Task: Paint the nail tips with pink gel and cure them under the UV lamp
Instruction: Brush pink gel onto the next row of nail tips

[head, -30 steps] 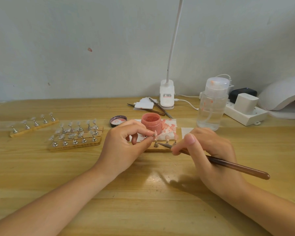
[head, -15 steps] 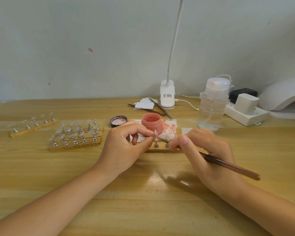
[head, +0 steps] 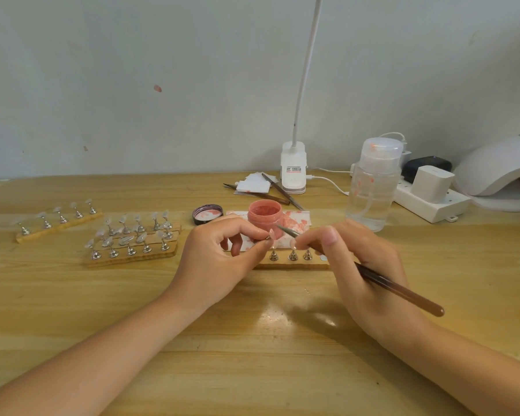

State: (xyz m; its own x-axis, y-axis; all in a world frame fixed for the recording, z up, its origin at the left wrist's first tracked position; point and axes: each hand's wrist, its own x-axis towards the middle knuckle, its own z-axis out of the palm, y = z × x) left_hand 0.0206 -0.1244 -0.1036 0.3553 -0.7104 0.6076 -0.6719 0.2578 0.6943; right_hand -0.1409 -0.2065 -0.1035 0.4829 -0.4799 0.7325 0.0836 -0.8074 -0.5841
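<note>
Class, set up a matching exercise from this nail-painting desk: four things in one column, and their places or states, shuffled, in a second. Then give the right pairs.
Things
1. pink gel jar
2. brush
3. jar lid
4. UV lamp

Places or states
A. far right edge of the desk, behind the power strip
B. open, standing just behind the two hands
C. lying on the desk, inside facing up, left of the jar
D. gripped in the right hand, tip aimed at the nail tip that the left hand pinches

Pairs: 1-B, 2-D, 3-C, 4-A

My left hand (head: 219, 259) pinches nail tip (head: 272, 234); right hand (head: 360, 265) holds brush (head: 403, 291) w/ bristles at tip, pink gel jar (head: 264, 216) behind.
</note>
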